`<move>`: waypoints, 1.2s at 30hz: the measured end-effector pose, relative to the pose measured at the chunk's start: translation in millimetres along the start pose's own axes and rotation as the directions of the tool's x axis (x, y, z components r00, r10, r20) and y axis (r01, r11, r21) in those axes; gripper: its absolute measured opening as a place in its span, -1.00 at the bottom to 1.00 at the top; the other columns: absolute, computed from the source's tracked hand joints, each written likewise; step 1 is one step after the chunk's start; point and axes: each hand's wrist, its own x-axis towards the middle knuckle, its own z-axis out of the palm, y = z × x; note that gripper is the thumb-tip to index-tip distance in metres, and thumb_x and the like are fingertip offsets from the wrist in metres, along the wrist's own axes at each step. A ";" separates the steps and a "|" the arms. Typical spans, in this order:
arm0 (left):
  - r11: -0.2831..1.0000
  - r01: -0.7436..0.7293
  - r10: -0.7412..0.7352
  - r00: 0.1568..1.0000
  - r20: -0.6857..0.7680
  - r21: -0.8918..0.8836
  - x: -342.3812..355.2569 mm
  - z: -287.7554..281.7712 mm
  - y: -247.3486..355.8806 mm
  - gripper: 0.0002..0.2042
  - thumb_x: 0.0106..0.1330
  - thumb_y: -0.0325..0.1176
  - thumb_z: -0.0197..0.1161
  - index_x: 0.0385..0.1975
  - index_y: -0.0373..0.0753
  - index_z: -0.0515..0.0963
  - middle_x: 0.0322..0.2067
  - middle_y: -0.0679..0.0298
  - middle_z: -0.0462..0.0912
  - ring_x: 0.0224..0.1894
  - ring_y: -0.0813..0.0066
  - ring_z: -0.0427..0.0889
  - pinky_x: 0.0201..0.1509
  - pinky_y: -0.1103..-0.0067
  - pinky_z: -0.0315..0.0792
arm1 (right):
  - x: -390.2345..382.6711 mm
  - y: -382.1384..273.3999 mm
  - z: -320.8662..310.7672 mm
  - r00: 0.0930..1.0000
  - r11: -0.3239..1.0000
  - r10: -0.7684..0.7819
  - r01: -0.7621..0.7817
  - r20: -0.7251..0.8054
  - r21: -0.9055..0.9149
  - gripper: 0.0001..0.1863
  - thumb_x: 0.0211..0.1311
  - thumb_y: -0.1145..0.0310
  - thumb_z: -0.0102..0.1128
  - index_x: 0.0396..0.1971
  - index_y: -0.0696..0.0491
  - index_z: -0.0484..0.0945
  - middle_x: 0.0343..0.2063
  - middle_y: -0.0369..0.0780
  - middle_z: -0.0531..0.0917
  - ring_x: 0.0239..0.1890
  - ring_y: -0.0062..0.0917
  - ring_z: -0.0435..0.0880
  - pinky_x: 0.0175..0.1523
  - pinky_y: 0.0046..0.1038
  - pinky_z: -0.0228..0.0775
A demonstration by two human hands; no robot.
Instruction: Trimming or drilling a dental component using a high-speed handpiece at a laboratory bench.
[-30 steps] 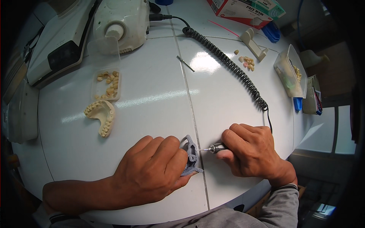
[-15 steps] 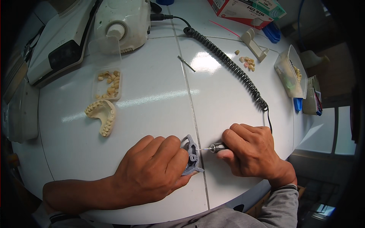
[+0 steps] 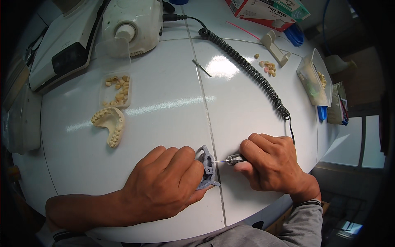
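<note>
Near the front edge of the white table, my left hand (image 3: 166,181) is closed around a small grey bracket-like piece (image 3: 208,169) with short arms. Its fingers hide the left side of that piece. My right hand (image 3: 269,162) grips a dark, metal-nosed rotary handpiece (image 3: 235,159), pointing left. The handpiece's thin bur (image 3: 220,161) reaches the right side of the grey piece; whether it touches cannot be made out. A coiled black cord (image 3: 247,68) runs from the white control unit (image 3: 131,26) down toward my right hand.
A cream dental arch model (image 3: 111,123) lies at left, below a clear box (image 3: 130,96) of tooth-like pieces. A thin metal rod (image 3: 201,68) rests mid-table. Loose tooth pieces (image 3: 269,68), a beige stand (image 3: 275,49), a mask carton (image 3: 263,14) and a plastic bin (image 3: 312,82) are at right.
Hardly anything differs. Both hands keep their grips and places, and the bur stays at the grey piece; the whole view has shifted very slightly.
</note>
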 end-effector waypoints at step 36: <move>1.000 0.007 -0.007 1.000 0.008 0.001 0.1 -0.9 1.3 -0.55 -0.01 -0.22 0.70 -0.42 -0.30 0.50 -0.36 0.14 0.42 -0.43 0.33 0.45 -0.38 0.41 0.36 | 0.1 -0.3 -0.4 1.000 1.000 0.004 -0.004 0.006 0.005 -0.52 0.60 -0.12 0.19 -0.41 -0.03 0.51 -0.59 -0.34 0.46 -0.65 -0.53 0.54 -0.62 -0.42 0.23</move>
